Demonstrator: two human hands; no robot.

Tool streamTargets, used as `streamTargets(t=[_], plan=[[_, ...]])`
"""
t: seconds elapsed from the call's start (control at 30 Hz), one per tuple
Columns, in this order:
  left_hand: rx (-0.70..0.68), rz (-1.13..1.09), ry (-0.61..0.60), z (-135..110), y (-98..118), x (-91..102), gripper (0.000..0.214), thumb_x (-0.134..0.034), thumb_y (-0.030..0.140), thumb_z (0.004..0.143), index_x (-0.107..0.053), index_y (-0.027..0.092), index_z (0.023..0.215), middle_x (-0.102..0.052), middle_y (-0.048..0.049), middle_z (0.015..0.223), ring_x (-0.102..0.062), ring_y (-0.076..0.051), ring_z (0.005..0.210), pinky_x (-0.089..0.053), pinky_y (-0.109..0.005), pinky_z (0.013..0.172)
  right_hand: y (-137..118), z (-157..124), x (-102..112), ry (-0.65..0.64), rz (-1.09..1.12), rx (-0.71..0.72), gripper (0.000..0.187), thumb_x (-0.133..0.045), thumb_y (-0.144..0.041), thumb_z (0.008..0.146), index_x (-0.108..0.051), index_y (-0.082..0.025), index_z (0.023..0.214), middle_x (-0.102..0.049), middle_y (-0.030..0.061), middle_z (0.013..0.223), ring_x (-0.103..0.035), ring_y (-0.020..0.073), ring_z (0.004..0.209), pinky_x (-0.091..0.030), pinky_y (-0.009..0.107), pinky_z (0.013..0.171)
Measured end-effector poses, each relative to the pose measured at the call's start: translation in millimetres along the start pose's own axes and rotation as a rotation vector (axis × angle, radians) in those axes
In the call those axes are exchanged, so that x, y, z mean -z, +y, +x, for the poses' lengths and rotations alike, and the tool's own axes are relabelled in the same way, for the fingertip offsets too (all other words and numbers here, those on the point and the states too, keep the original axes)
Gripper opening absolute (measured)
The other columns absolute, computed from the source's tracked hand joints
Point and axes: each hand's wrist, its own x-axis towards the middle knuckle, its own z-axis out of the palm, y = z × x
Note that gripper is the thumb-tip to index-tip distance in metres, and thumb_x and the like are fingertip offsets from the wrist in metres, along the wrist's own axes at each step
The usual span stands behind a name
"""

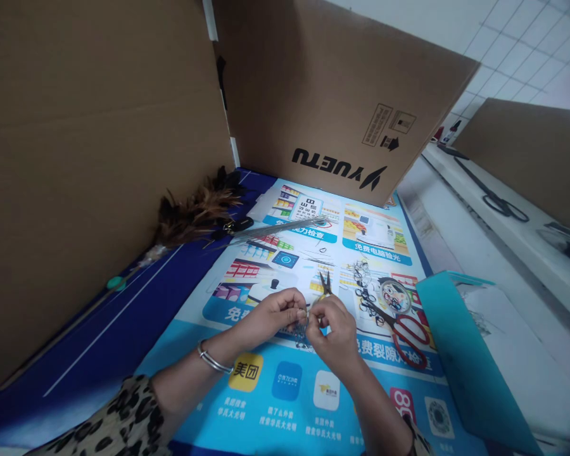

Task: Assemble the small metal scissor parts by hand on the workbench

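Note:
My left hand [276, 313] and my right hand [331, 329] meet over a printed blue poster [285, 380] on the table. Both pinch a small dark wire piece [301, 332] that dangles between the fingertips. A silver bangle [213, 360] circles my left wrist, above a leopard-print sleeve. Small pliers [323, 283] with yellow handles lie just beyond my right hand. Red-handled scissors [406, 332] rest to the right of it, beside several small wire loops [363, 285].
A feather duster [190, 215] lies at the left. A bundle of thin metal wires [278, 229] stretches across the poster's top. Cardboard panels [342, 95] wall the back and left. A teal folder [460, 354] stands at the right; black scissors [496, 199] lie on the far bench.

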Motion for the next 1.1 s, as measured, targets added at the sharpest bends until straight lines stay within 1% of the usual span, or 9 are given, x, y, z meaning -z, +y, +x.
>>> streamTargets(t=[0.13, 0.3, 0.4, 0.47, 0.57, 0.7, 0.83, 0.93, 1.1], plan=[[0.003, -0.018, 0.049, 2, 0, -0.2, 0.017, -0.059, 0.029, 0.076, -0.05, 0.015, 0.079, -0.057, 0.0005, 0.069, -0.045, -0.008, 0.055, -0.036, -0.02, 0.054, -1, 5, 8, 0.047, 0.052, -0.046, 0.012, -0.047, -0.01, 0.074, -0.05, -0.019, 0.066, -0.048, 0.0008, 0.066, -0.044, 0.0124, 0.06, -0.038, 0.025, 0.056], [0.002, -0.081, 0.039, 0, 1, 0.3, 0.018, -0.06, 0.03, 0.076, -0.05, 0.015, 0.078, -0.058, 0.0004, 0.067, -0.043, -0.007, 0.052, -0.034, -0.019, 0.052, 2, 8, 7, -0.088, 0.129, -0.072, 0.012, -0.048, -0.015, 0.08, -0.058, -0.019, 0.074, -0.055, 0.0027, 0.072, -0.05, 0.013, 0.065, -0.041, 0.024, 0.057], [-0.02, -0.088, 0.058, 0, 2, 0.8, 0.017, -0.059, 0.03, 0.076, -0.05, 0.016, 0.08, -0.058, 0.0009, 0.068, -0.042, -0.006, 0.051, -0.032, -0.019, 0.051, 2, 8, 3, -0.125, 0.167, -0.079, 0.011, -0.049, -0.017, 0.081, -0.06, -0.018, 0.082, -0.057, 0.0038, 0.077, -0.053, 0.0131, 0.067, -0.043, 0.023, 0.057], [-0.045, -0.032, 0.058, 0, 1, 1.3, 0.016, -0.057, 0.03, 0.077, -0.05, 0.016, 0.079, -0.056, 0.0012, 0.068, -0.042, -0.007, 0.053, -0.032, -0.019, 0.052, 1, 7, 2, -0.13, 0.191, -0.095, 0.012, -0.05, -0.019, 0.081, -0.061, -0.018, 0.086, -0.058, 0.0045, 0.082, -0.054, 0.0127, 0.067, -0.044, 0.023, 0.057], [-0.108, 0.165, 0.073, 0, -1, 1.1, 0.012, -0.054, 0.026, 0.079, -0.051, 0.015, 0.076, -0.051, 0.0022, 0.066, -0.042, -0.009, 0.058, -0.033, -0.02, 0.055, -2, 6, 3, -0.105, 0.182, -0.115, 0.011, -0.054, -0.021, 0.081, -0.061, -0.019, 0.089, -0.057, 0.0043, 0.083, -0.052, 0.0119, 0.063, -0.045, 0.024, 0.057], [-0.153, 0.378, 0.102, 0, -6, -0.9, 0.011, -0.048, 0.023, 0.08, -0.05, 0.016, 0.072, -0.045, 0.0035, 0.064, -0.039, -0.009, 0.059, -0.032, -0.02, 0.055, -3, 5, 2, -0.057, 0.134, -0.042, 0.011, -0.057, -0.021, 0.079, -0.06, -0.02, 0.089, -0.057, 0.0042, 0.081, -0.051, 0.0131, 0.065, -0.046, 0.026, 0.06], [-0.158, 0.429, 0.103, 0, -6, -1.4, 0.01, -0.046, 0.022, 0.081, -0.05, 0.016, 0.074, -0.045, 0.0036, 0.063, -0.039, -0.01, 0.059, -0.032, -0.02, 0.054, 0, 3, -1, -0.077, 0.086, 0.057, 0.013, -0.051, -0.018, 0.084, -0.06, -0.02, 0.092, -0.058, 0.0061, 0.085, -0.054, 0.0166, 0.08, -0.046, 0.029, 0.07], [-0.16, 0.446, 0.098, -1, -5, -0.8, 0.008, -0.046, 0.021, 0.08, -0.05, 0.016, 0.075, -0.044, 0.004, 0.062, -0.039, -0.009, 0.058, -0.032, -0.02, 0.054, 4, 2, -5, -0.075, 0.043, 0.123, 0.013, -0.047, -0.016, 0.085, -0.06, -0.019, 0.089, -0.059, 0.0067, 0.083, -0.053, 0.0174, 0.083, -0.045, 0.031, 0.075], [-0.16, 0.462, 0.1, -1, -5, -2.0, 0.008, -0.048, 0.021, 0.08, -0.051, 0.015, 0.074, -0.046, 0.0036, 0.063, -0.04, -0.01, 0.06, -0.032, -0.02, 0.055, 5, 1, -9, -0.089, 0.014, 0.065, 0.013, -0.044, -0.019, 0.086, -0.055, -0.017, 0.08, -0.055, 0.0061, 0.079, -0.051, 0.017, 0.077, -0.042, 0.03, 0.07]])
